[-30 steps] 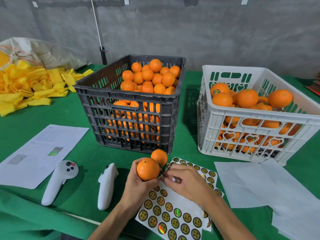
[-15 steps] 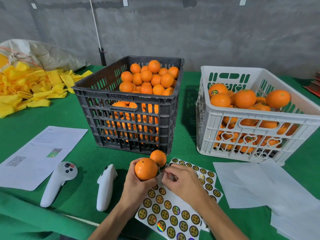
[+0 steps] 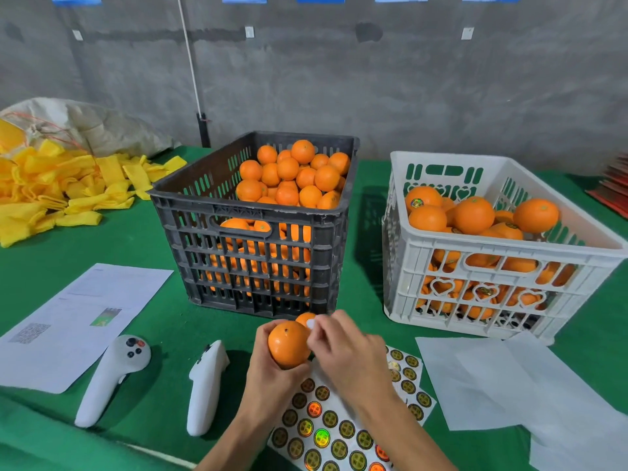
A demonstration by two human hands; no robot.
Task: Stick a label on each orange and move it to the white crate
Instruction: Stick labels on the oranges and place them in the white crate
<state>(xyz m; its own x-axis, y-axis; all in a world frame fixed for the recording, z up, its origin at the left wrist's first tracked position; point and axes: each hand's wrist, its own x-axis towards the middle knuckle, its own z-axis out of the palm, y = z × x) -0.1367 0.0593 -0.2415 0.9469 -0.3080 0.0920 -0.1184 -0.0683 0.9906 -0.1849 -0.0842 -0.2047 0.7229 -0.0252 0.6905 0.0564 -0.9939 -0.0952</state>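
While I watch from the head view, the left hand point(image 3: 272, 375) holds an orange point(image 3: 289, 344) low at 6 o'clock, its grip curled round the fruit from below and lifted off the desk point(image 3: 153, 321). Just at 3 o'clock of that fruit the right hand point(image 3: 346, 355) has its fingertips point(image 3: 321, 329) pinched narrow on a small pale label point(image 3: 310, 323) that sits against the orange's upper right side; I cannot tell whether it is stuck down. A second orange point(image 3: 304, 317) peeks out just behind, at 12 o'clock of the held one. Under both wrists lies a sticker sheet point(image 3: 326, 433) with rows of round gold labels. Up at 12 o'clock stands the black crate point(image 3: 251, 212), heaped with oranges, and at 2 o'clock the white crate point(image 3: 503, 256), also holding oranges, one with a label showing. Two white controllers point(image 3: 112, 379) lie at 8 o'clock, near a printed paper point(image 3: 78, 321) at 9 o'clock. White sheets point(image 3: 509, 382) lie at 4 o'clock, and yellow foam sleeves point(image 3: 51, 195) are piled at 10 o'clock.
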